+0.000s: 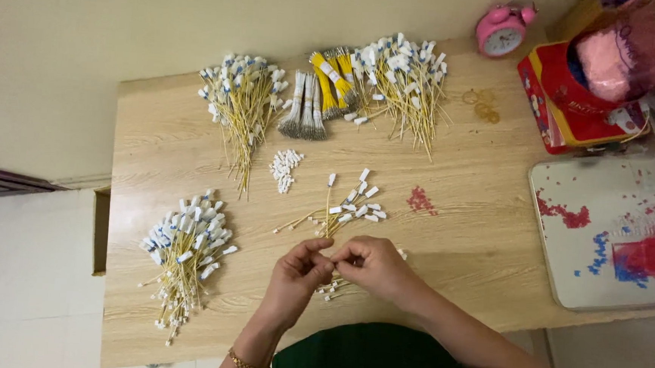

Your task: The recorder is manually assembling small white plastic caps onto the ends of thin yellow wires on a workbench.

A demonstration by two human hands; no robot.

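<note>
Both hands, left [301,269] and right [372,265], pinch one thin wire [333,259] over the table [148,135] edge; a loosened pinch might drop it among loose wires [332,287] beneath.

Thin yellow wire [336,247] between fingertips

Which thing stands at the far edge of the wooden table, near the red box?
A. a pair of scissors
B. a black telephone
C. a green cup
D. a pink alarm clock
D. A small pink alarm clock with a white face stands at the far edge of the wooden table, just to the left of the red box.
</note>
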